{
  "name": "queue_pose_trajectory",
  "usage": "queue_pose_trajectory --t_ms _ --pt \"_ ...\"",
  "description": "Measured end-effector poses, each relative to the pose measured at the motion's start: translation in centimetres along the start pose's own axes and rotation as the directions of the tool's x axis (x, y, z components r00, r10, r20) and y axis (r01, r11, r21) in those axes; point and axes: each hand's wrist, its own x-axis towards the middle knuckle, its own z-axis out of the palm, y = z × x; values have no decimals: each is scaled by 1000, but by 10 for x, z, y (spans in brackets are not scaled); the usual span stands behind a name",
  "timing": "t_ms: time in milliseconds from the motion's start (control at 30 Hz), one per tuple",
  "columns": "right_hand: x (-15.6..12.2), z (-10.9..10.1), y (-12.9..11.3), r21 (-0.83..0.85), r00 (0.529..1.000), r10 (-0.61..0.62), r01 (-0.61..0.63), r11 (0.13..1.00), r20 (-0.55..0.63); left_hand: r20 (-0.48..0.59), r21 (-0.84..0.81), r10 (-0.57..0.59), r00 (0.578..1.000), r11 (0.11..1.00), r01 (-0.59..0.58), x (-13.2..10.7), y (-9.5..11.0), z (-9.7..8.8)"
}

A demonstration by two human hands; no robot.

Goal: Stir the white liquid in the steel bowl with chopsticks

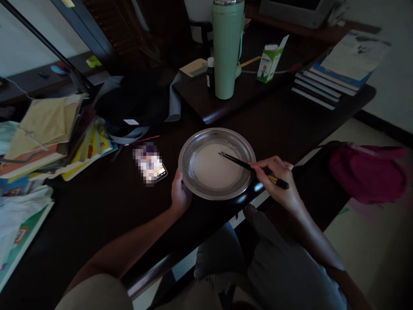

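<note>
A round metal bowl (184,151) with a wide rim rests near the table's front edge. Whitish, milky-looking stuff (216,168) covers its bottom. My left hand (180,193) grips the bowl's left side, thumb by the rim and the other fingers hidden beneath it. Dark chopsticks (237,161) with gold bands near their thick ends are pinched in my right hand (275,178), at the bowl's right rim. Their tips are over the white contents; whether they dip in, I cannot tell.
A lit phone (160,172) lies left of the bowl. Behind stand a green tumbler (227,51), a small dark bottle (211,75) and a green-white box (271,62). Papers (41,125) and a black bag (135,101) are left, books (342,71) back right, a magenta bag (368,174) right.
</note>
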Motion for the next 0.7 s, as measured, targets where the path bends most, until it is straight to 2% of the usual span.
queue_pose_trajectory --t_ms 200,367,500,700 --pt "-9 -37 3 -8 997 64 -64 998 48 28 -7 13 1000 1000 -13 6 -9 -6" --pt "-11 -49 0 96 979 62 -82 992 193 37 -17 16 999 1000 -15 8 -11 -4" --pt "-8 -34 -5 142 967 19 -57 988 256 22 -10 15 1000 1000 -15 6 -7 -1" --pt "0 5 -3 84 986 21 -35 996 163 -12 -4 -16 1000 1000 16 2 -4 0"
